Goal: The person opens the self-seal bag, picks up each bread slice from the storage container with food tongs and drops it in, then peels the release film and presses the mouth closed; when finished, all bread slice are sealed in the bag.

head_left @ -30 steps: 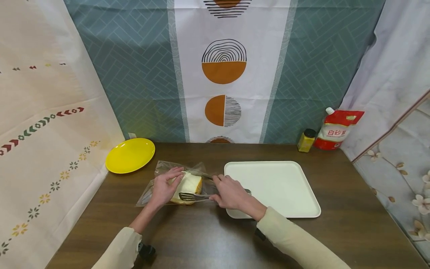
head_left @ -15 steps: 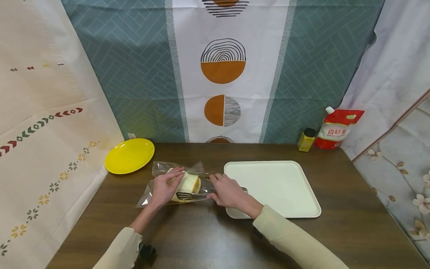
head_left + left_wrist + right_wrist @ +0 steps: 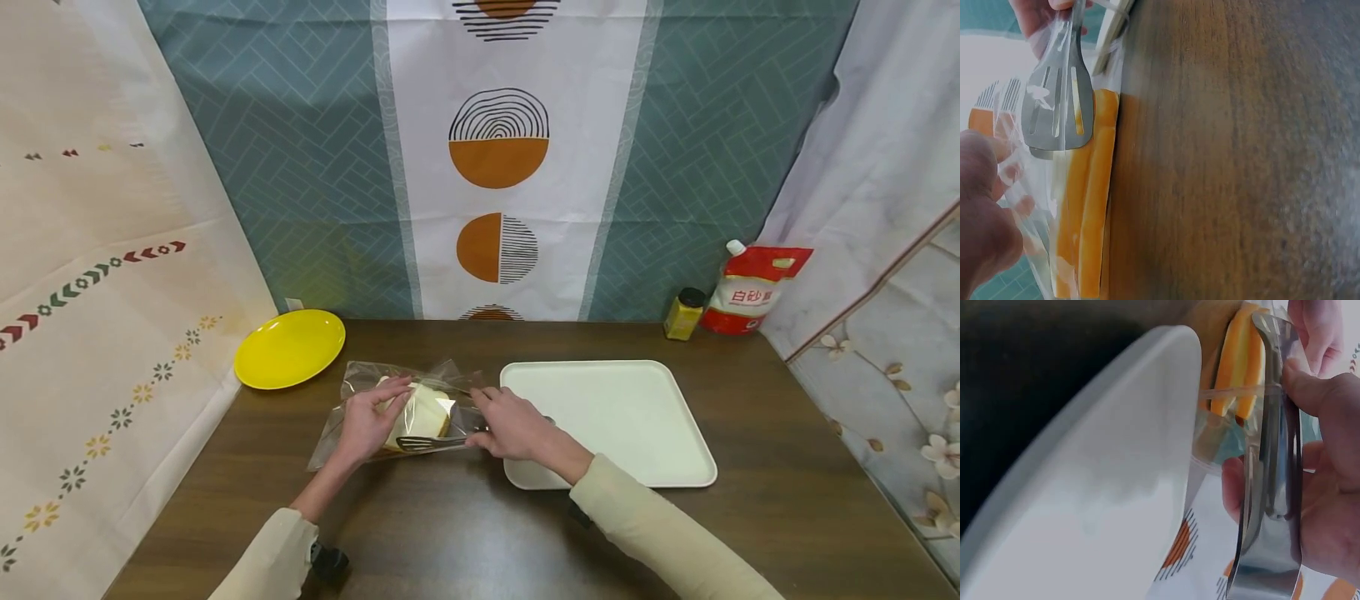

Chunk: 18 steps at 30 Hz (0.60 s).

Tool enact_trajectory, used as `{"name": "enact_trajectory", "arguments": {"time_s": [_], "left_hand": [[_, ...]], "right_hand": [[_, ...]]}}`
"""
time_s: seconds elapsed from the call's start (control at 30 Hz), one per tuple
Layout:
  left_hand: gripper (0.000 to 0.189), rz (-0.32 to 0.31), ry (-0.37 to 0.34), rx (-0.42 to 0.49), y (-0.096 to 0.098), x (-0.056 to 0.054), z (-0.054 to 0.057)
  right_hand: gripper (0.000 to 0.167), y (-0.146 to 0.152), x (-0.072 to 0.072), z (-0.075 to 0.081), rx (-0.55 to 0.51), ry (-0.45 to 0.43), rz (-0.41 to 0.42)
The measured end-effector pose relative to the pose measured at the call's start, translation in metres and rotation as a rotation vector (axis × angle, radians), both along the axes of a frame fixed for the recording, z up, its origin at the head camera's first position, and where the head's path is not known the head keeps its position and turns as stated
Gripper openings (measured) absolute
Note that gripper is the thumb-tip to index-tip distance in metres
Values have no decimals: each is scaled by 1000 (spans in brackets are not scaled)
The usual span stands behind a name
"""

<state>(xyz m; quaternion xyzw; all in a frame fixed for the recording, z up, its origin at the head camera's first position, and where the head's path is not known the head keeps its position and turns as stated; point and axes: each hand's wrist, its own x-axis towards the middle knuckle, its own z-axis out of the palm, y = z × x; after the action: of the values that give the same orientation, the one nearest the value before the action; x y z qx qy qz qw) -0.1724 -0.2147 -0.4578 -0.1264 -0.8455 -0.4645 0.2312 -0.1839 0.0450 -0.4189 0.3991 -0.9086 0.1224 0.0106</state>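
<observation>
Slices of white bread (image 3: 429, 410) with golden crust lie inside a clear plastic bag (image 3: 363, 375) on the table. My left hand (image 3: 365, 423) pinches the bag's upper film over the bread, its fingertips showing through the plastic in the left wrist view. In my right hand (image 3: 516, 427) is a pair of metal tongs (image 3: 1272, 481), held between thumb and fingers at the bag's mouth. Their slotted end (image 3: 1060, 112) reaches in beside the crusts, at the near side of the bread. The bent end of the tongs points back over the tray.
Right of the bag lies a white rectangular tray (image 3: 615, 425), its left edge under my right hand. A yellow plate (image 3: 291, 350) stands at the back left. A yellow, black-lidded jar (image 3: 684, 315) and a red-and-white pouch (image 3: 750, 292) are at the back right.
The tongs' slotted end has turned more edge-on, and the bread's top shows flatter than half a second ago. Both hands stay at nearly the same spots.
</observation>
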Motion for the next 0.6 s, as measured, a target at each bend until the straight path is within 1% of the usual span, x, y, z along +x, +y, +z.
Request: {"name": "enact_trajectory", "arguments": {"time_s": [0.17, 0.3, 0.4, 0.6], "left_hand": [[14, -6, -19, -4, 0, -1, -1], [14, -4, -38, -11, 1, -1, -2], [14, 2, -38, -18, 2, -2, -2], [14, -2, -33, -12, 4, 0, -2]], "right_hand": [[76, 1, -6, 7, 0, -53, 3], [77, 2, -9, 13, 2, -108, -14], [78, 4, -10, 18, 4, -149, -32], [77, 7, -9, 24, 19, -171, -59]]}}
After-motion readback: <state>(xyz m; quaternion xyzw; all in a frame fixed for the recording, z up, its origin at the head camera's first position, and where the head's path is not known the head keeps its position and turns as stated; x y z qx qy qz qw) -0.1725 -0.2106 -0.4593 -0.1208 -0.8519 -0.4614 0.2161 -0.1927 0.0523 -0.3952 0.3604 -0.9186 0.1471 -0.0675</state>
